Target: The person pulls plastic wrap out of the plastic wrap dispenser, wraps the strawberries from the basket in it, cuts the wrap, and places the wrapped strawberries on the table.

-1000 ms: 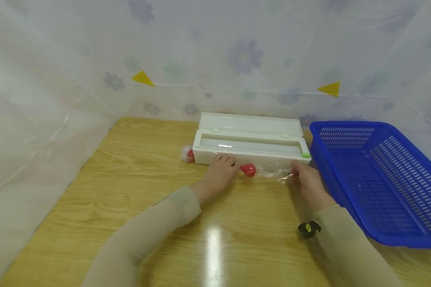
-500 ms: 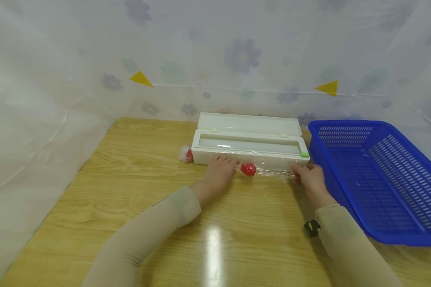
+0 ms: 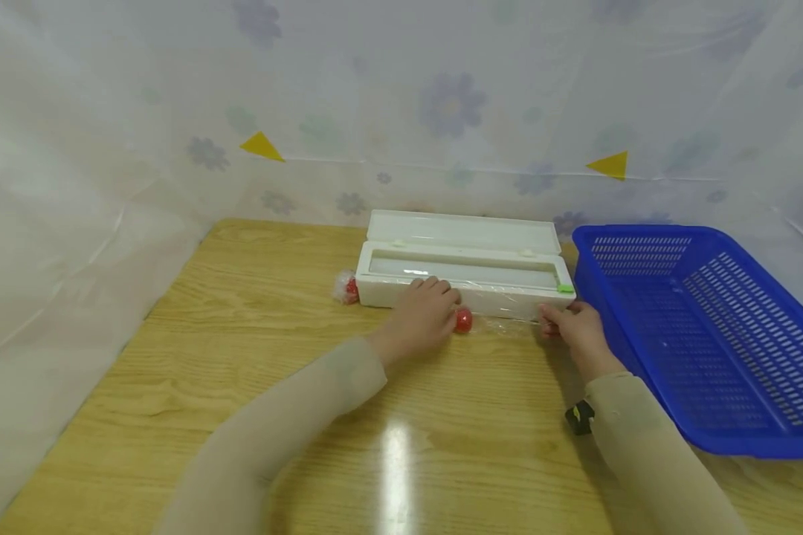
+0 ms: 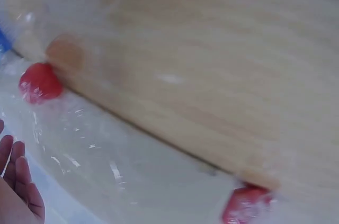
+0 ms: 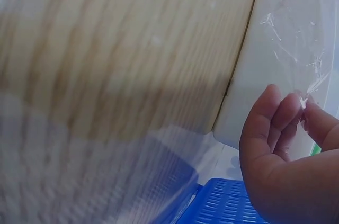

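A white cling film dispenser (image 3: 468, 300) stands on the table with its lid (image 3: 462, 232) raised and a green slider (image 3: 565, 288) at its right end. Clear cling film (image 5: 288, 49) spreads along its front. My right hand (image 3: 574, 333) pinches the film between thumb and fingertips near the right end. My left hand (image 3: 423, 316) reaches to the dispenser's front edge; the left wrist view shows its fingers (image 4: 21, 168) extended and holding nothing. Beside it sits a red ball (image 3: 464, 320) at the film. Another red ball (image 3: 352, 290), wrapped in film, lies by the dispenser's left end.
A blue plastic basket (image 3: 642, 438) with slotted walls stands just right of the dispenser and the right forearm. The wooden table (image 3: 294, 312) runs back to a flower-printed curtain (image 3: 451, 104) carrying yellow triangles.
My left hand has moved up and right, from low in front of the dispenser to its front edge. My right hand still pinches the film. The middle red ball has shifted slightly toward me.
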Available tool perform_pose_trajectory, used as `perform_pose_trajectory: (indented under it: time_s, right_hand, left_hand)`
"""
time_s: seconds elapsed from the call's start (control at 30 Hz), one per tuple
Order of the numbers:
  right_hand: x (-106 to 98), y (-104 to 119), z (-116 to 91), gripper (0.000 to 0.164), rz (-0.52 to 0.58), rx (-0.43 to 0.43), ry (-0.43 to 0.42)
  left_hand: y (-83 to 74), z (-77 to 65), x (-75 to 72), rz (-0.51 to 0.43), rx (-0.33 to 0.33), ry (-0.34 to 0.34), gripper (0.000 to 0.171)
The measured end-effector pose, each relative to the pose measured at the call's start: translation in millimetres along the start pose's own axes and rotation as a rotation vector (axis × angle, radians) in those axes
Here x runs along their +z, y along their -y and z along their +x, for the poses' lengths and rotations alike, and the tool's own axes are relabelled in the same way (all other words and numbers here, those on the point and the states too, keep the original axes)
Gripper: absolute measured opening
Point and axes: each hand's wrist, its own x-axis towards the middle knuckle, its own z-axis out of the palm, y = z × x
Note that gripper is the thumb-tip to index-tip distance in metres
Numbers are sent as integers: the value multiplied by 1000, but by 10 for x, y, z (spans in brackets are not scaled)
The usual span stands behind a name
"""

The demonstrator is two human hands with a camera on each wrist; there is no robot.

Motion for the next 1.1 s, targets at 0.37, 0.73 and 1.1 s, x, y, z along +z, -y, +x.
perform_pose_trajectory:
  time_s: [0.37, 0.73, 1.1]
  right_hand:
    - [-14, -14, -7, 47, 74, -7, 11]
    - [-42, -52, 11, 38, 76, -41, 53]
    - [-51, -60, 11, 20, 76, -57, 63]
  left_hand:
    - [-501, 813, -100, -92, 95, -25, 28]
    - [-808, 1194, 170, -245, 19, 14, 31]
    - [-896, 1236, 264, -275, -139, -56, 24]
